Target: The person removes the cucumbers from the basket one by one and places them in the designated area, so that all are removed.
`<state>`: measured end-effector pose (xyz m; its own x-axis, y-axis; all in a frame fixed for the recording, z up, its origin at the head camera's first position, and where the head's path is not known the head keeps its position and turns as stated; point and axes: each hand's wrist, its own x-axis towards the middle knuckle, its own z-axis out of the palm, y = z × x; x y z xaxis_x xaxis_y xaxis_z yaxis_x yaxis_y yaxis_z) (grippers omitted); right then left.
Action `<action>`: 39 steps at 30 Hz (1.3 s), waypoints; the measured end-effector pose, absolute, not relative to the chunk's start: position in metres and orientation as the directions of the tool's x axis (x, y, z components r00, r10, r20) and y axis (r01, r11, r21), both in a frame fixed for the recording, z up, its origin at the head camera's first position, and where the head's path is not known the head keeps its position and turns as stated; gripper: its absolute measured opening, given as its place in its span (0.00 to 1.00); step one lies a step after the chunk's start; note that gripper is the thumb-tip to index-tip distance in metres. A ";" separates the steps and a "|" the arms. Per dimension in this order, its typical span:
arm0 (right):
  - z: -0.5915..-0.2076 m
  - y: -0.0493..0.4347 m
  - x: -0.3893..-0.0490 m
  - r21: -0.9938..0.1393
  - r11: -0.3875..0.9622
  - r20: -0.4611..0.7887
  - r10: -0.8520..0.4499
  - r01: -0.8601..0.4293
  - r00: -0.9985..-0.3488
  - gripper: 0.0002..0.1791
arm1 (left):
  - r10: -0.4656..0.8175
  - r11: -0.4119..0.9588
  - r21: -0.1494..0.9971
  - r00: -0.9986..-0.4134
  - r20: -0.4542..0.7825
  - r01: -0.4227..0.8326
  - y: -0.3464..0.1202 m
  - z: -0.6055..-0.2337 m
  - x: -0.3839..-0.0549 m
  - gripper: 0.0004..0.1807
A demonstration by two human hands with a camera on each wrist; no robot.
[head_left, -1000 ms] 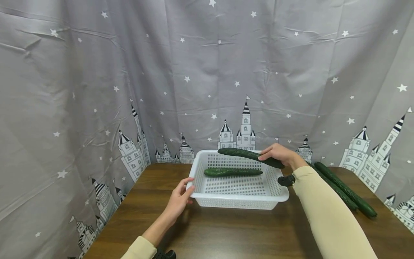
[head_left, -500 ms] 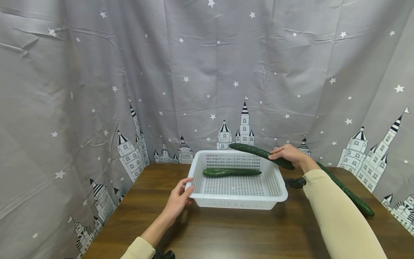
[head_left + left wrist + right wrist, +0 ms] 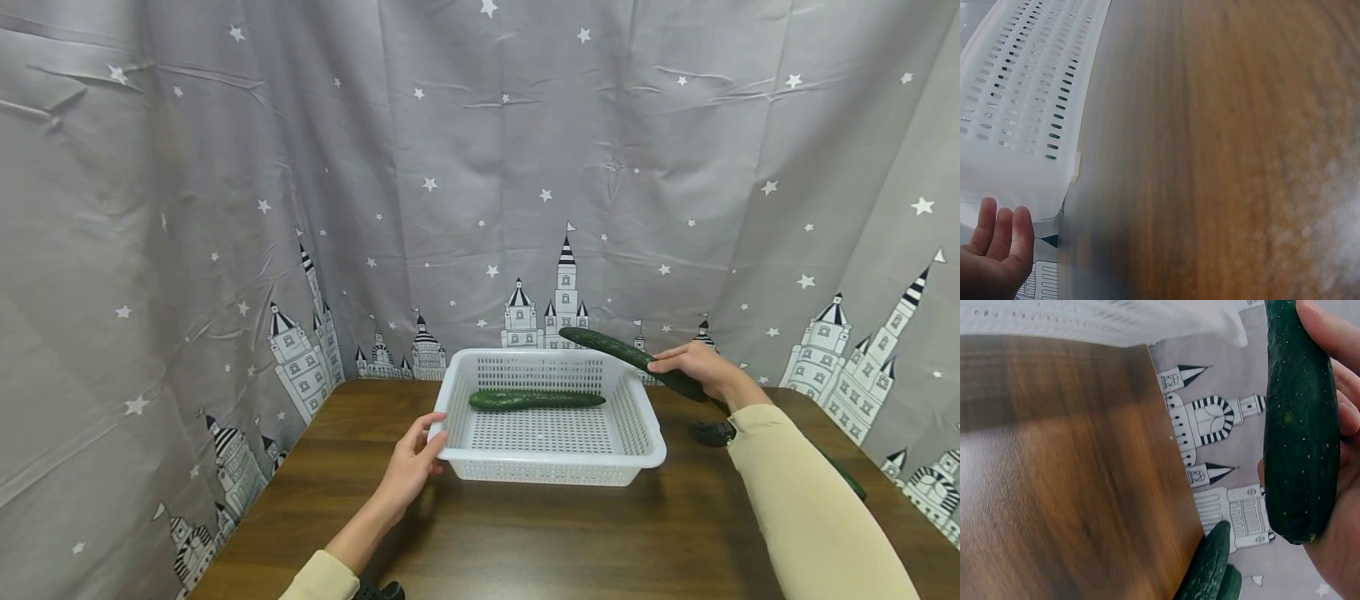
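My right hand [image 3: 701, 370] grips a long dark green cucumber [image 3: 607, 345] near its right end. It is raised to the right of the white perforated plastic basket [image 3: 551, 458], its far tip tilted up over the basket's back right corner. In the right wrist view, thumb and fingers wrap the cucumber [image 3: 1300, 437] from one side. Another cucumber [image 3: 536, 400] lies lengthwise inside the basket. At the basket's left rim my left hand [image 3: 408, 467] holds on; its fingertips [image 3: 1022, 219] show against the underside in the left wrist view.
Two cucumbers [image 3: 1207, 569] lie on the brown wooden table [image 3: 1072, 487] near its edge; the right forearm covers most of them in the head view. A grey curtain [image 3: 450, 150] printed with castles and stars hangs behind and at both sides.
My right hand has moved to the right with its cucumber, from over the basket to beside it. The left hand and the basket stay in place.
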<state>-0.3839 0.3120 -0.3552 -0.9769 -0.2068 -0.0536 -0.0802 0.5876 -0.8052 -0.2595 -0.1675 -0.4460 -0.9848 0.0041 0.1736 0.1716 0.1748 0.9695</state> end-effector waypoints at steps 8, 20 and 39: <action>-0.365 0.333 -0.373 -0.820 0.571 -0.054 -0.155 -0.045 -0.986 0.38 | 0.005 0.174 0.970 -0.985 0.174 0.172 -0.167 -0.447 -0.259 0.21; -0.384 0.355 -0.361 -0.855 0.518 -0.046 -0.014 0.032 -0.999 0.37 | 0.006 0.179 0.970 -0.986 0.167 0.165 -0.168 -0.449 -0.260 0.21; -0.409 0.385 -0.342 -0.854 0.500 -0.116 0.086 0.143 -0.990 0.32 | 0.002 0.174 0.971 -0.986 0.167 0.165 -0.168 -0.450 -0.261 0.22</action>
<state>-0.3419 0.3852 -0.4094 -0.9896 0.0858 -0.1157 0.1432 0.4999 -0.8541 -0.2610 -0.1676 -0.4498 -0.9860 0.0020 0.1669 0.1647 0.1743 0.9708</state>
